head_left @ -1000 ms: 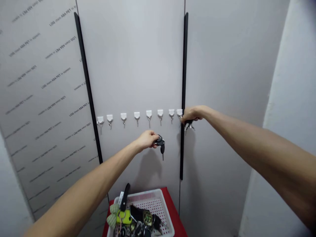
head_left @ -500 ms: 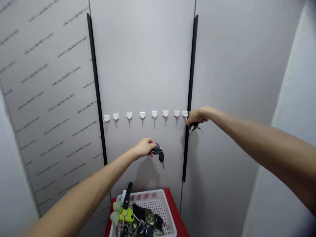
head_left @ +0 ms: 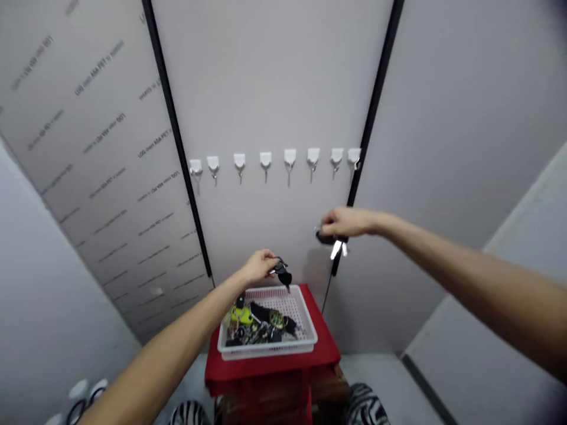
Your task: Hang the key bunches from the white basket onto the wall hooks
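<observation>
Two key sets are in hand in the head view. The left hand (head_left: 259, 265) is closed in a pinch, thumb against fingertips, on the black-headed key set (head_left: 283, 275). This set hangs free below the fingers, above the far rim of the white basket (head_left: 266, 349). The right hand (head_left: 348, 221) is closed palm down on the black fob set (head_left: 328, 238), and its silver blades hang beneath the hand. This set is close to the wall panel, below the right end of the hook row (head_left: 289, 158) and well apart from it.

Handling, as judged:
- Both sets are light.
- Each part is rigid (metal blades, hard plastic heads), but the parts are loose at the ring, so they swing.
- They are not fragile, though smooth plastic may slip under a weak pinch.
- The best hold is on the plastic head or fob, or through the ring. A hold on one blade lets the rest pivot.

Pose:
- Both bare arms extend forward.
- The left arm enters from the lower left, with the hand low and central.
- The right arm enters from the right edge and sits higher, with the wrist bent slightly down.
- The hands are apart, and neither appears to touch the wall, hooks or basket.

The basket holds more keys and stands on the red counter (head_left: 283, 361).
</observation>
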Demonstrator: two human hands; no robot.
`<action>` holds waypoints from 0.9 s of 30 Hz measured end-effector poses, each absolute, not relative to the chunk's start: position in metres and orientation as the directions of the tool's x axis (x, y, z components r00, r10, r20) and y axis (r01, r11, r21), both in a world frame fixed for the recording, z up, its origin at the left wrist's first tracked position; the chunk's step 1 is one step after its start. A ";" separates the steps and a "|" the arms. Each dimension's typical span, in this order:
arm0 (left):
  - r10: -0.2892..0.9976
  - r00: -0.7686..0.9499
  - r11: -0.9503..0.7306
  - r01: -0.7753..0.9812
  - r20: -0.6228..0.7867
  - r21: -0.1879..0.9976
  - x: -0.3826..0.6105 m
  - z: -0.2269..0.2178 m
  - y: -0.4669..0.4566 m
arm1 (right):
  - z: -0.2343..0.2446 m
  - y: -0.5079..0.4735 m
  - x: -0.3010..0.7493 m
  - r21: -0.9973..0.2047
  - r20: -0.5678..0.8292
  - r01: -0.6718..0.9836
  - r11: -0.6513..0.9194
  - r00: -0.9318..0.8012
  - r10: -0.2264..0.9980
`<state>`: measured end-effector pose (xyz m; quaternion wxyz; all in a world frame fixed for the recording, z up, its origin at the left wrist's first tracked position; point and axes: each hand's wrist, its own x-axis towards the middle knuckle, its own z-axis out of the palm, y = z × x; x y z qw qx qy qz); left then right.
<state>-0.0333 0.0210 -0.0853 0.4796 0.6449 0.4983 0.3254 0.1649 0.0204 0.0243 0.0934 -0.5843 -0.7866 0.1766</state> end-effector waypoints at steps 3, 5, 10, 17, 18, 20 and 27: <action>0.957 0.277 -0.053 0.450 -0.082 0.892 -0.035 -0.133 0.016 | -0.071 0.011 0.136 -0.435 -0.168 0.848 0.304 -0.408 0.897; 0.961 0.264 -0.085 0.558 -0.080 0.826 -0.037 -0.159 0.013 | -0.116 0.007 0.119 -0.458 -0.193 0.842 0.285 -0.407 0.893; 0.968 0.247 -0.157 0.713 -0.036 0.683 -0.043 -0.190 0.006 | -0.157 0.006 0.101 -0.501 -0.135 0.839 0.211 -0.317 0.939; 0.978 0.207 -0.085 0.556 -0.039 0.827 -0.053 -0.175 0.010 | -0.147 0.017 0.100 -0.639 -0.040 0.745 0.190 -0.280 0.959; 0.982 0.183 -0.047 0.486 -0.049 0.873 -0.055 -0.165 0.013 | -0.139 0.020 0.099 -0.667 -0.019 0.719 0.196 -0.279 0.960; 0.987 0.151 0.016 0.292 -0.063 0.956 -0.061 -0.135 0.021 | -0.113 0.027 0.093 -0.736 0.038 0.643 0.211 -0.272 0.962; 0.909 0.389 -0.034 -0.291 0.151 0.956 -0.067 0.008 0.022 | 0.002 0.027 0.062 -0.949 0.273 0.047 0.310 -0.366 0.890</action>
